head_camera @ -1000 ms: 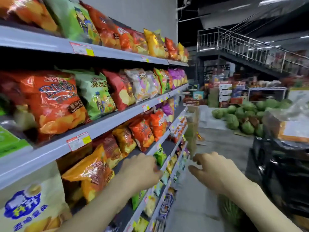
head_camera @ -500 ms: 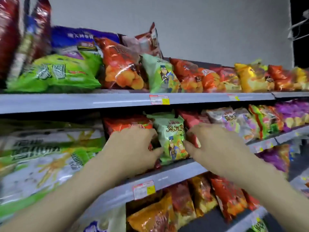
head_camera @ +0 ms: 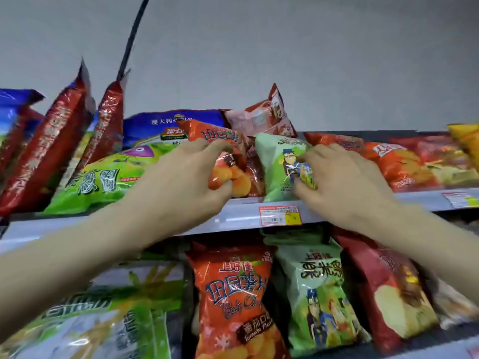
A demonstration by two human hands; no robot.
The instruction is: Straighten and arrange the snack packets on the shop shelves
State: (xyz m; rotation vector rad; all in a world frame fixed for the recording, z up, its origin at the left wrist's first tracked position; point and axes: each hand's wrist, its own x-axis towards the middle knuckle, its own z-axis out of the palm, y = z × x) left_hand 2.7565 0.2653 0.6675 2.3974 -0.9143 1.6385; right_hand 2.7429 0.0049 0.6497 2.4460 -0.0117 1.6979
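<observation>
On the top shelf (head_camera: 233, 216) my left hand (head_camera: 181, 182) grips the lower part of an orange tomato-chip packet (head_camera: 220, 141), thumb below and fingers on top. Right beside it, my right hand (head_camera: 344, 182) holds a pale green packet (head_camera: 274, 161) with a cartoon figure, fingers pressing its front. A pink-red packet (head_camera: 261, 117) stands tilted behind these two. More orange-red packets (head_camera: 394, 161) lie to the right on the same shelf.
Left on the top shelf lie a flat bright green packet (head_camera: 101, 182), a blue packet (head_camera: 160, 123) and tall dark red packets (head_camera: 51, 141) leaning right. The shelf below holds an orange packet (head_camera: 233, 294), a green packet (head_camera: 321, 294) and a red packet (head_camera: 388, 288). A price tag (head_camera: 280, 215) sits on the shelf edge.
Both hands rose from the middle shelf's packets to the top shelf and took hold of the orange and pale green packets there. The view tilted upward.
</observation>
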